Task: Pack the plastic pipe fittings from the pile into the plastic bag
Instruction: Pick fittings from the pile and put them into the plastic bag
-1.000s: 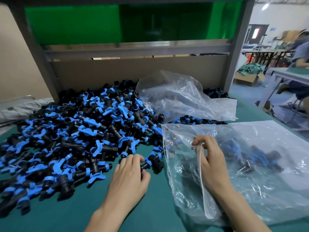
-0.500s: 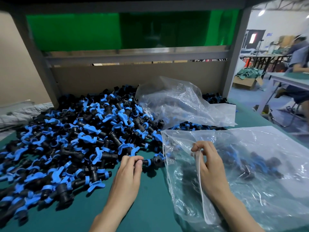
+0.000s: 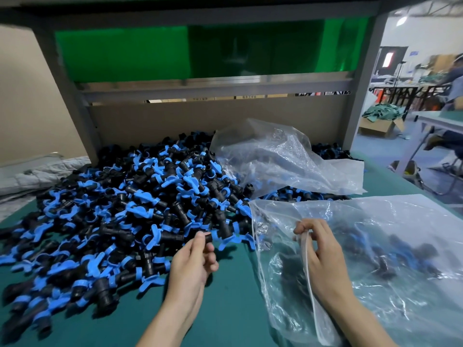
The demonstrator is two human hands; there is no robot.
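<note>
Left grip [image 3: 193, 266] pinches tubular black fitting [image 3: 208, 238], right grip [image 3: 323, 256] crinkly bag [image 3: 375, 221].

Fittings [image 3: 424, 249] hazy inside plastic bag [image 3: 413, 214]; pile [image 3: 112, 214] partly past left edge.

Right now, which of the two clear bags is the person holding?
The nearer plastic bag, right of the pile: the right hand pinches its rim. The other bag lies crumpled farther back, untouched.
</note>
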